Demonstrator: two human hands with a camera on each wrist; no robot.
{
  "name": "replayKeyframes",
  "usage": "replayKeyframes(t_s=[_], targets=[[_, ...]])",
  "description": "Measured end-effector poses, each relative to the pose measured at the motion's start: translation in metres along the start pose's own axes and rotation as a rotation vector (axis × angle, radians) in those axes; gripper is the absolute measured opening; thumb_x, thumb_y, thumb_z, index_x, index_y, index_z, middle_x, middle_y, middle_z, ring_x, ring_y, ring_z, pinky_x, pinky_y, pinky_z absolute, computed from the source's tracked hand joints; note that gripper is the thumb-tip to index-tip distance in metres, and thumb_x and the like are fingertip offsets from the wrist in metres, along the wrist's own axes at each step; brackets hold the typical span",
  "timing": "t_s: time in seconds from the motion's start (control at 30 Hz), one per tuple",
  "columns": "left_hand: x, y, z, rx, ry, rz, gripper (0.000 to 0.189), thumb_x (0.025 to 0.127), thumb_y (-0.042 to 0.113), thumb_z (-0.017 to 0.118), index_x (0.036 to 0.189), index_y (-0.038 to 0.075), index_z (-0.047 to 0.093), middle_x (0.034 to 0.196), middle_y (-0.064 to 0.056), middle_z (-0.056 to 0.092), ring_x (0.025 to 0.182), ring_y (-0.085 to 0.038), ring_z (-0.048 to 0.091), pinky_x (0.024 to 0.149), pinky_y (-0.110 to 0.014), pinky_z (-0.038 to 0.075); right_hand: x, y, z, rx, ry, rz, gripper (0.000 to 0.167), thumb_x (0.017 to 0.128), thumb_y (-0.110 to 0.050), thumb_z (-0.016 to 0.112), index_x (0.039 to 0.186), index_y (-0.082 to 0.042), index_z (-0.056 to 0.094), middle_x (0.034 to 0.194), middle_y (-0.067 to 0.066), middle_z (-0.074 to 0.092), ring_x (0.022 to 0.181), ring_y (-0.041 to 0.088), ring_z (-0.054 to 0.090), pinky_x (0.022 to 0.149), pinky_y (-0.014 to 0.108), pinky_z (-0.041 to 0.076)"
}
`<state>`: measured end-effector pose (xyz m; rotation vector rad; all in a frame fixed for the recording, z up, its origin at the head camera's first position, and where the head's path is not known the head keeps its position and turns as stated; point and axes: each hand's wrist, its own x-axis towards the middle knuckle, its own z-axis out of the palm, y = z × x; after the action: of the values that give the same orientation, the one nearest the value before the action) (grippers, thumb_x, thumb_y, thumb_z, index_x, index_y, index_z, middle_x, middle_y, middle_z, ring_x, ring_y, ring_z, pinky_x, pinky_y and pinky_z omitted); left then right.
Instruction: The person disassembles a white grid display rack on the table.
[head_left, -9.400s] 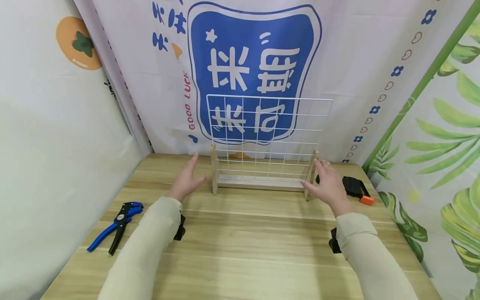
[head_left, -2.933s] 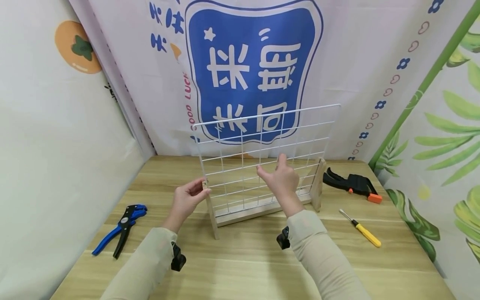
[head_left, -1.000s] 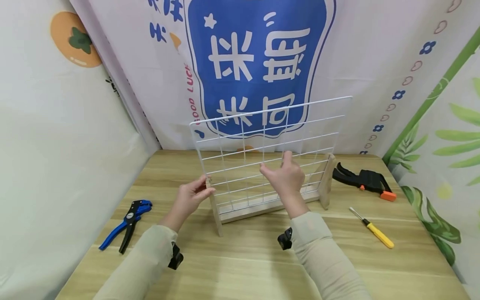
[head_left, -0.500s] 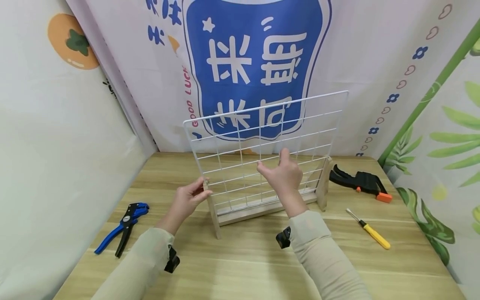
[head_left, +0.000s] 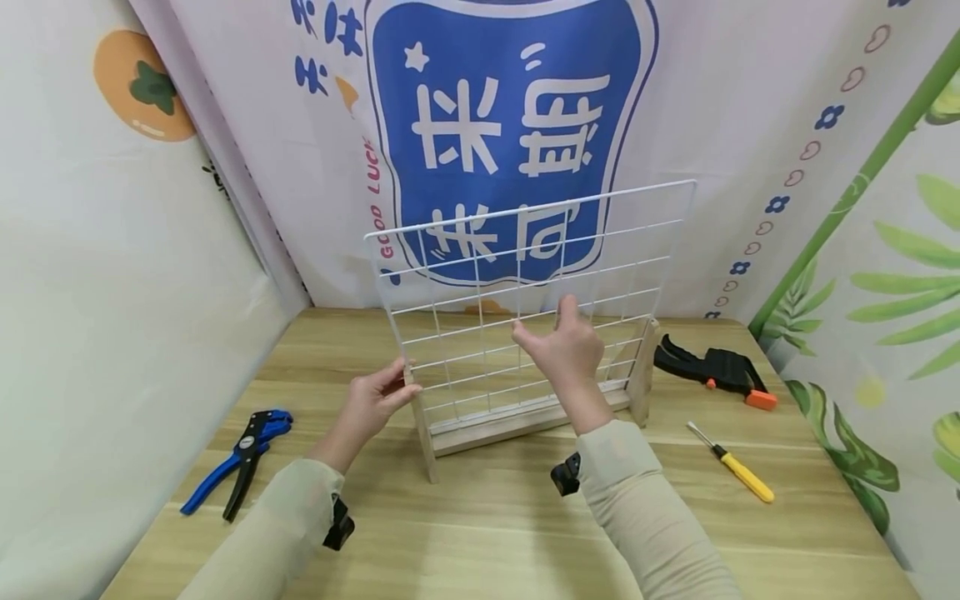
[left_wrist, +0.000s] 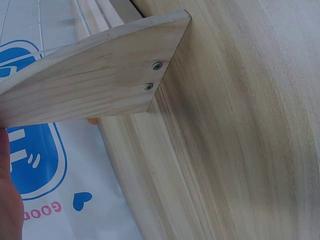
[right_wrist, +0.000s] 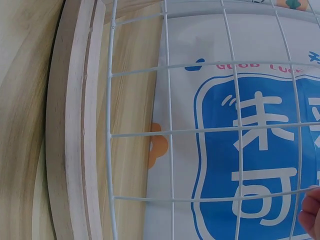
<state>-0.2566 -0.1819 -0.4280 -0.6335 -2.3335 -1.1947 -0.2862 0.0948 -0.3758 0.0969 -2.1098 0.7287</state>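
Note:
A white wire grid panel stands upright in a wooden stand, turned so that its left end is nearer me. My left hand pinches the top of the left wooden post, thumb in front. In the left wrist view, that post shows two screws near its foot, and only the edge of the left hand appears. My right hand holds the grid's wires at mid-height, with the thumb to the left; its far fingers are partly hidden. In the right wrist view, curled fingers meet a wire.
Blue-and-black wire strippers lie at the left of the wooden table. On the right are a black bar clamp with an orange end and a yellow-handled screwdriver. A printed cloth hangs behind the table.
Since the oldest frame, both hands have taken hold, and the rack's left end has swung toward me. During the last second the hands keep their holds; mainly the camera view shifts.

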Motion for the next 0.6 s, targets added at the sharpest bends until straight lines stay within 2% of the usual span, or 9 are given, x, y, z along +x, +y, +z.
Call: replayKeyframes(t_s=[0.1, 0.2, 0.43, 0.6], targets=[[-0.001, -0.001, 0.000, -0.008, -0.002, -0.010, 0.036, 0.075, 0.001, 0.074, 0.110, -0.004, 0.065, 0.089, -0.021, 0.069, 0.075, -0.024, 0.067, 0.065, -0.022, 0.058, 0.001, -0.001, -0.001, 0.001, -0.010, -0.004, 0.052, 0.066, -0.046, 0.074, 0.076, -0.006, 0.041, 0.051, -0.005, 0.028, 0.041, 0.013, 0.027, 0.035, 0.022, 0.018], [-0.002, -0.001, 0.000, -0.006, 0.011, 0.007, 0.036, 0.074, 0.000, 0.074, 0.108, -0.005, 0.065, 0.087, -0.021, 0.070, 0.074, -0.026, 0.067, 0.064, -0.023, 0.058, 0.001, -0.001, 0.000, -0.007, -0.014, -0.003, 0.053, 0.066, -0.047, 0.073, 0.077, -0.005, 0.043, 0.050, -0.005, 0.029, 0.041, 0.013, 0.028, 0.035, 0.022, 0.019], [0.003, 0.034, -0.008, 0.026, 0.018, 0.059, 0.035, 0.070, -0.010, 0.073, 0.104, -0.013, 0.064, 0.083, -0.026, 0.068, 0.071, -0.027, 0.066, 0.062, -0.022, 0.057, 0.004, -0.002, 0.000, -0.020, -0.007, 0.005, 0.052, 0.066, -0.048, 0.071, 0.080, -0.006, 0.044, 0.049, -0.005, 0.029, 0.040, 0.014, 0.028, 0.035, 0.023, 0.019], [0.003, 0.036, -0.009, 0.017, 0.015, 0.054, 0.037, 0.070, -0.009, 0.073, 0.105, -0.013, 0.063, 0.085, -0.027, 0.067, 0.072, -0.031, 0.066, 0.062, -0.024, 0.058, 0.006, -0.002, 0.000, -0.018, 0.005, 0.009, 0.052, 0.065, -0.048, 0.073, 0.080, -0.006, 0.046, 0.048, -0.005, 0.029, 0.040, 0.014, 0.029, 0.036, 0.022, 0.019]])
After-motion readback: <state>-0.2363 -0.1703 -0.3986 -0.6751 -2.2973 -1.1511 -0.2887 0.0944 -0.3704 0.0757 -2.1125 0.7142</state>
